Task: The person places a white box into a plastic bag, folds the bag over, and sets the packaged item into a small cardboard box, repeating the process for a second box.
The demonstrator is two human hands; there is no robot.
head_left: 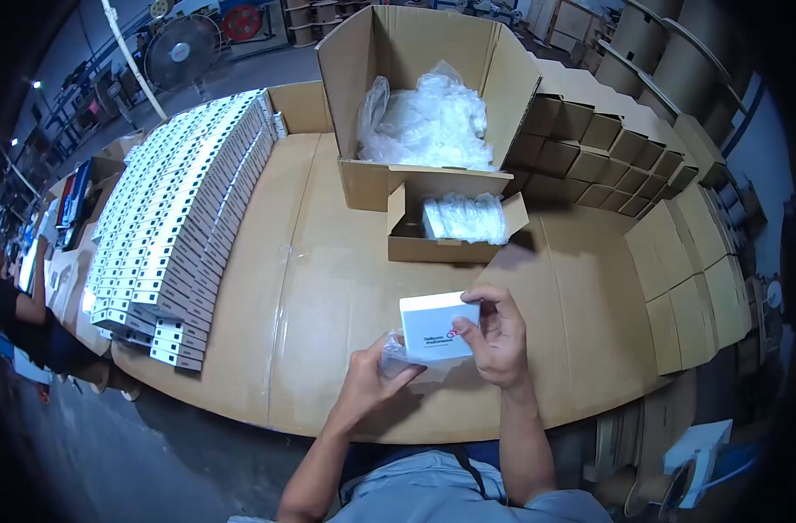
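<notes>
Head view: I see the fingers of the right hand [498, 340] pinching a white box [433, 322], thumb on its printed face, above the near middle of the table [328, 305]. The fingers of the left hand [367, 375] are closed on a clear plastic bag [394, 350] at the box's lower left corner. Just beyond, a small open carton [433, 252] stands between the hands and a large open carton [433, 39], covering part of the large one's front. To the left, a long stack of white boxes [180, 200] fills that side; to the far right are rows of brown cartons [590, 148], with more cartons [699, 296] along the right edge. Off the left end I see another person [32, 314]. The small carton has bubble-wrapped items [468, 218] in it; the large one contains a heap of clear plastic [433, 122]. On the held box I read "Telkom Indonesia" beside a red mark, partly under the thumb; the stacked boxes' dark print is too small for me to read.
</notes>
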